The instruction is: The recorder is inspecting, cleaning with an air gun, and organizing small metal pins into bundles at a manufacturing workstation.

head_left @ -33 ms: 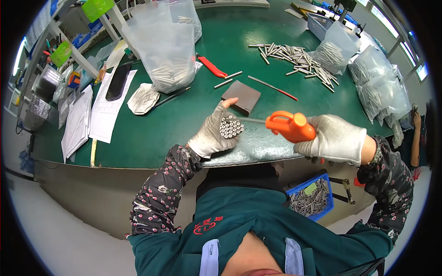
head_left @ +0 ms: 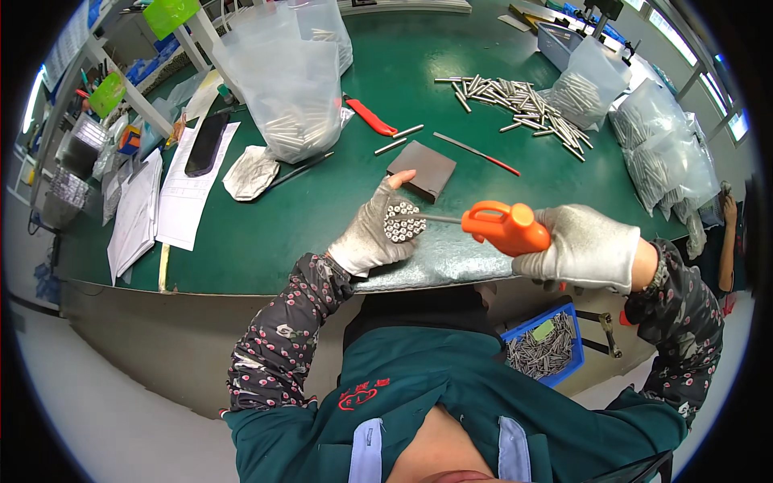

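Note:
My left hand (head_left: 372, 229), in a grey-white glove with the thumb tip bare, is wrapped round a bundle of metal pins (head_left: 404, 222). Their round ends face up and to the right. My right hand (head_left: 584, 245), also gloved, is closed round an orange air blow gun (head_left: 507, 228). Its thin metal nozzle reaches left to the pin ends; whether it touches them I cannot tell. Just beyond my left thumb lies a grey-brown block (head_left: 422, 171) on the green table (head_left: 322, 266). Two loose pins (head_left: 391, 146) rest beside it.
A pile of pins (head_left: 523, 105) lies at the far right, near clear bags of pins (head_left: 664, 145). Another big bag (head_left: 286, 88) stands at the back left, next to a red-handled tool (head_left: 370, 117). Papers and a phone (head_left: 207, 145) lie left. Below the edge sits a blue bin (head_left: 541, 346).
The air blow gun has shifted slightly toward me with my right hand, its nozzle now lower across the pin ends. My left hand and the bundle look unmoved.

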A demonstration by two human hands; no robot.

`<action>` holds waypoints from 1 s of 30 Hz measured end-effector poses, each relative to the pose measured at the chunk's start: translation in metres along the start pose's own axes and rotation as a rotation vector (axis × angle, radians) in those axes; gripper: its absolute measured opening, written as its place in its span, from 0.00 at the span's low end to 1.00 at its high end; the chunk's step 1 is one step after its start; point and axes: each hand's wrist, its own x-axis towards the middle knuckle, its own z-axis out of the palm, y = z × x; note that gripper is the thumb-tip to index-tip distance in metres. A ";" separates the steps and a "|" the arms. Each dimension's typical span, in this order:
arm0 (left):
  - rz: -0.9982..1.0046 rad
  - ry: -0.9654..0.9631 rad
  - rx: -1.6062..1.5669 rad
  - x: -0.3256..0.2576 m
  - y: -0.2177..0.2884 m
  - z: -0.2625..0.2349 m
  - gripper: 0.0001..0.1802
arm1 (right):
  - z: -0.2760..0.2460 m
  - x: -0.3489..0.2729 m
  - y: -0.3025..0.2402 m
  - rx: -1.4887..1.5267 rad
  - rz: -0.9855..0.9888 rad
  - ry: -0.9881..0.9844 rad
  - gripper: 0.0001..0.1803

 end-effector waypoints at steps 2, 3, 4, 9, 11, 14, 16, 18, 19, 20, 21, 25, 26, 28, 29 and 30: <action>-0.018 0.010 -0.030 0.001 0.001 0.000 0.48 | -0.001 0.002 0.004 0.017 0.013 0.003 0.23; 0.003 0.004 0.000 0.002 0.001 0.000 0.48 | -0.001 0.003 0.005 0.029 0.026 0.008 0.23; 0.025 -0.003 0.030 0.002 0.000 -0.001 0.49 | 0.001 0.002 0.005 0.033 0.025 0.007 0.23; 0.043 -0.010 -0.013 0.001 0.000 0.000 0.49 | 0.003 0.000 0.003 -0.013 -0.047 0.030 0.23; 0.053 -0.010 -0.014 0.001 0.001 0.000 0.49 | 0.003 0.000 0.004 0.046 -0.018 0.032 0.23; 0.024 -0.014 -0.050 0.001 0.002 0.001 0.50 | 0.005 -0.001 0.006 -0.049 -0.072 0.065 0.22; 0.067 -0.013 0.015 0.001 0.000 0.000 0.50 | 0.003 -0.001 0.004 0.006 -0.026 0.045 0.22; 0.055 -0.010 -0.005 0.001 0.001 0.000 0.50 | 0.006 0.000 0.008 -0.022 -0.070 0.065 0.22; 0.042 -0.006 -0.026 0.001 0.001 0.000 0.50 | 0.006 0.000 0.010 -0.051 -0.114 0.085 0.22; 0.040 -0.006 -0.025 0.001 0.001 0.000 0.50 | 0.006 0.001 0.011 -0.050 -0.115 0.083 0.22; 0.071 0.021 0.072 0.001 0.002 0.000 0.49 | 0.005 0.002 0.012 -0.043 -0.094 0.109 0.22; -0.009 0.000 0.013 0.001 0.003 0.000 0.46 | 0.004 -0.003 0.013 -0.025 -0.074 0.065 0.23; -0.012 0.003 0.014 0.001 0.002 -0.001 0.46 | 0.003 -0.004 0.012 -0.031 -0.054 0.047 0.23; 0.037 -0.029 0.072 0.000 0.002 -0.003 0.42 | 0.004 -0.005 0.011 -0.021 -0.065 0.048 0.23; 0.037 -0.028 0.072 0.001 0.002 -0.003 0.42 | 0.005 -0.007 0.012 -0.011 -0.069 0.054 0.23; 0.017 -0.033 0.073 0.001 0.003 -0.003 0.39 | 0.007 -0.007 0.013 -0.018 -0.065 0.029 0.23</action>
